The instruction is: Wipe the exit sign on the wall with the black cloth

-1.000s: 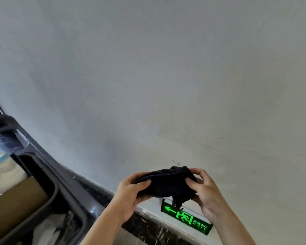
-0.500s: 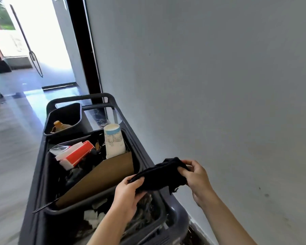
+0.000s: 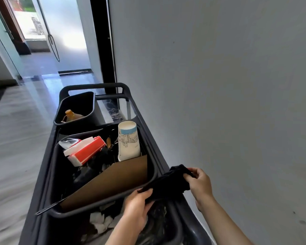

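The black cloth (image 3: 168, 183) is stretched between both of my hands, low in the view over the right rim of the dark cart (image 3: 42, 183). My left hand (image 3: 137, 207) grips its lower left end. My right hand (image 3: 199, 185) pinches its upper right end, close to the grey wall (image 3: 219, 85). The exit sign is out of view.
The cart stands along the wall and carries a bin (image 3: 152, 167) with a paper cup (image 3: 128, 140), a red and white box (image 3: 86, 152) and a cardboard sheet (image 3: 113, 177). A smaller bin (image 3: 74, 110) sits farther on. A corridor floor (image 3: 16, 129) runs left toward glass doors (image 3: 48, 29).
The view swung from the wall and green exit sign to the cart and corridor. Both hands kept the cloth and carried it over the cart, pulling it out longer.
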{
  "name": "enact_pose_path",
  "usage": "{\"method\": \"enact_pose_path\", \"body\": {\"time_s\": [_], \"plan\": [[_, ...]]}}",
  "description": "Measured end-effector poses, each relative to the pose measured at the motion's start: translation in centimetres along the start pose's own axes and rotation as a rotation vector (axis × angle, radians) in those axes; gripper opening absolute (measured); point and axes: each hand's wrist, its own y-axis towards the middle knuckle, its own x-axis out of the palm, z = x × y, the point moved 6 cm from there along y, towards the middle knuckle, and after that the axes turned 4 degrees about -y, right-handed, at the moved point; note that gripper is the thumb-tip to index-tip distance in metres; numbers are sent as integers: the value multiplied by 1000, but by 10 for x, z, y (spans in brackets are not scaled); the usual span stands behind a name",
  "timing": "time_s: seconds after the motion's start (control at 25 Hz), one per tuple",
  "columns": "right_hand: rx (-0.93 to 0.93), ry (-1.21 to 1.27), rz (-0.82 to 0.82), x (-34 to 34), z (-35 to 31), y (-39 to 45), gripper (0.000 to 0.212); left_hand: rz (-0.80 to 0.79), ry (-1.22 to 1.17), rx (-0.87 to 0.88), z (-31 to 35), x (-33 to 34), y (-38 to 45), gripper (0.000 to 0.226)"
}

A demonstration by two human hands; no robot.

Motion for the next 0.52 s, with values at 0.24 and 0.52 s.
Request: {"method": "enact_pose_path", "body": {"time_s": [0.24,0.52], "plan": [[114,-30,-18,6,33,22,8,76,-13,-54,-17,3,29,11],[110,47,-75,1,30,17,19,59,326,-47,-10,-8,20,28]]}}
